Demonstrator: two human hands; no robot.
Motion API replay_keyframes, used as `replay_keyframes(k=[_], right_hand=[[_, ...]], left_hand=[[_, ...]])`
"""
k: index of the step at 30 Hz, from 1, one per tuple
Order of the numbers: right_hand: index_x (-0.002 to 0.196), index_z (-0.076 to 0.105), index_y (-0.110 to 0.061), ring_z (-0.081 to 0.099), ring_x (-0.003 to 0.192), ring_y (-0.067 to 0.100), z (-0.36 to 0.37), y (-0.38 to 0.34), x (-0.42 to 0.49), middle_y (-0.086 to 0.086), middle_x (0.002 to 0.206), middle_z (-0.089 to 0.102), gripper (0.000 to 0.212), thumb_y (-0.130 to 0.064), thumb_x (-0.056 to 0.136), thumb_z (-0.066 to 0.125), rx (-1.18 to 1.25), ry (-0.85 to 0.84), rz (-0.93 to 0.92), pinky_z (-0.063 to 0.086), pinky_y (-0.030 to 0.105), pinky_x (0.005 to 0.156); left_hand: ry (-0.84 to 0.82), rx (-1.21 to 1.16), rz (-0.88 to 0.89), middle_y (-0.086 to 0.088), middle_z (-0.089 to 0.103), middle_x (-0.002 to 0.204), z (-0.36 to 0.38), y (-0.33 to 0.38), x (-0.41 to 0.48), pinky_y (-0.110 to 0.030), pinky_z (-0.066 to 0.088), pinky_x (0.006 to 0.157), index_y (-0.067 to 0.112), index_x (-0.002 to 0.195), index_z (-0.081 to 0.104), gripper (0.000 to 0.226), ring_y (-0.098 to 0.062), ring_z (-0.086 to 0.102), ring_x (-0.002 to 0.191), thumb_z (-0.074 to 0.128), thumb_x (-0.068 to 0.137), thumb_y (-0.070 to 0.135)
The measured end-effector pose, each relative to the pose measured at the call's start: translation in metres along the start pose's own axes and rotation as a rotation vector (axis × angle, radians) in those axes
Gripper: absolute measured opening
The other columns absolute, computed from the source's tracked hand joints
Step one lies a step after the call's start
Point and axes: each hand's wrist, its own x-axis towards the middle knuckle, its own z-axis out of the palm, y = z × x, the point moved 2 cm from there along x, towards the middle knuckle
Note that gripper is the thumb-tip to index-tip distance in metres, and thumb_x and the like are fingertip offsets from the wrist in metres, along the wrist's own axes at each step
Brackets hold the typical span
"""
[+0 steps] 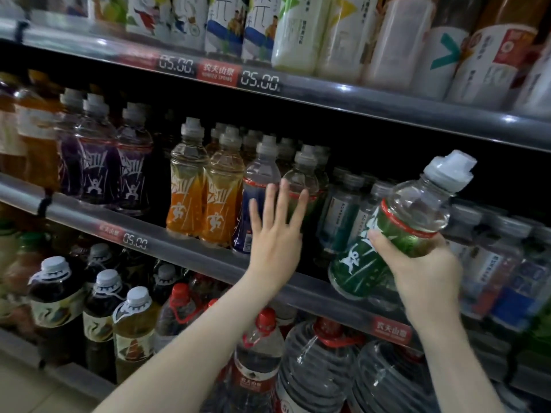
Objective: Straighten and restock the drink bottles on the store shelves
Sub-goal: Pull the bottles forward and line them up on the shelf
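My right hand (417, 263) grips a green-labelled drink bottle (396, 231) with a grey cap, tilted to the right in front of the middle shelf (167, 236). My left hand (275, 231) is spread flat with straight fingers against the front bottles of that shelf, over a blue-labelled bottle (253, 189) and a green one (301, 174) standing behind it. To the left stand two orange bottles (205, 192) and several purple ones (113, 162), all upright.
White and pale tea bottles (298, 31) line the top shelf. Right of my hands stand clear water bottles (343, 210) with blue labels. The bottom shelf holds dark tea bottles (98, 308) and large water jugs (313, 368) with red handles. Floor shows at lower left.
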Motion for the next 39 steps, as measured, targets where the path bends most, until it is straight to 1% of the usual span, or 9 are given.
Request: replay_keyframes(k=[4,7,10,14,19,24,27,32,39], right_hand=[[0.094,0.061,-0.023,0.060,0.077,-0.009,0.039,0.000,-0.007,-0.015,0.085,0.065,0.032,-0.032,0.071,0.082,0.074,0.022,-0.065,0.044,0.008,0.069],[0.105,0.059,-0.019,0.059,0.083,-0.006,0.063,0.004,-0.007,-0.017,0.090,0.063,0.043,-0.032,0.071,0.082,0.076,0.025,-0.070,0.043,0.009,0.073],[0.106,0.057,-0.017,0.054,0.076,-0.007,0.080,0.007,-0.004,-0.015,0.086,0.059,0.043,-0.030,0.073,0.082,0.028,0.021,-0.061,0.038,-0.001,0.064],[0.112,0.052,-0.012,0.060,0.084,0.017,0.101,0.010,0.005,-0.003,0.095,0.060,0.053,-0.037,0.074,0.080,-0.084,-0.030,0.050,0.041,0.015,0.062],[0.131,0.038,-0.008,0.061,0.104,0.034,0.118,0.016,0.012,0.013,0.123,0.058,0.071,-0.045,0.080,0.071,-0.206,-0.052,0.105,0.054,0.044,0.082],[0.150,0.007,-0.011,0.052,0.119,0.043,0.125,0.023,0.000,0.015,0.152,0.029,0.090,-0.033,0.087,0.067,-0.354,-0.138,0.105,0.049,0.045,0.087],[0.149,0.009,-0.008,0.051,0.120,0.043,0.126,0.021,-0.002,0.015,0.152,0.028,0.088,-0.031,0.087,0.067,-0.402,-0.146,0.090,0.048,0.045,0.087],[0.151,0.006,-0.010,0.051,0.121,0.041,0.127,0.016,-0.002,0.013,0.152,0.030,0.092,-0.032,0.086,0.069,-0.401,-0.177,0.093,0.048,0.043,0.089],[0.151,0.005,-0.011,0.047,0.127,0.038,0.134,0.017,-0.001,0.013,0.155,0.024,0.090,-0.028,0.088,0.067,-0.307,-0.239,0.099,0.045,0.043,0.095]], left_hand=[[-0.070,0.044,0.009,-0.023,0.011,0.156,-0.003,-0.023,0.002,-0.064,-0.002,0.106,0.031,0.151,0.018,0.097,-0.037,0.001,0.144,0.076,0.074,0.044],[-0.087,0.036,-0.006,-0.022,0.010,0.157,-0.003,-0.026,0.005,-0.067,-0.001,0.104,0.034,0.151,0.017,0.097,-0.038,-0.001,0.144,0.075,0.074,0.047],[-0.097,-0.010,-0.018,-0.020,0.004,0.158,0.000,-0.030,0.006,-0.071,0.000,0.099,0.037,0.151,0.014,0.094,-0.043,-0.010,0.142,0.071,0.077,0.046],[-0.153,-0.068,-0.052,-0.018,-0.003,0.159,0.000,-0.033,0.006,-0.071,0.003,0.101,0.039,0.150,0.006,0.092,-0.042,-0.016,0.141,0.066,0.080,0.044],[-0.211,-0.127,-0.029,-0.015,-0.012,0.159,-0.002,-0.042,0.005,-0.067,0.002,0.107,0.037,0.151,-0.001,0.090,-0.033,-0.028,0.139,0.061,0.086,0.041],[-0.280,-0.120,-0.026,-0.003,-0.031,0.154,0.000,-0.056,0.000,-0.063,-0.006,0.108,0.040,0.147,-0.015,0.100,-0.033,-0.029,0.140,0.061,0.083,0.055],[-0.264,-0.144,-0.037,-0.002,-0.032,0.152,0.002,-0.055,-0.001,-0.060,-0.009,0.107,0.038,0.148,-0.013,0.103,-0.032,-0.030,0.139,0.062,0.080,0.059],[-0.232,-0.131,-0.071,-0.011,-0.018,0.158,0.005,-0.054,0.002,-0.062,-0.004,0.107,0.032,0.151,-0.003,0.103,-0.035,-0.022,0.141,0.063,0.078,0.060],[-0.224,-0.173,-0.113,-0.014,-0.017,0.157,0.007,-0.054,0.000,-0.062,0.002,0.111,0.024,0.153,0.001,0.097,-0.034,-0.024,0.139,0.065,0.083,0.044]])
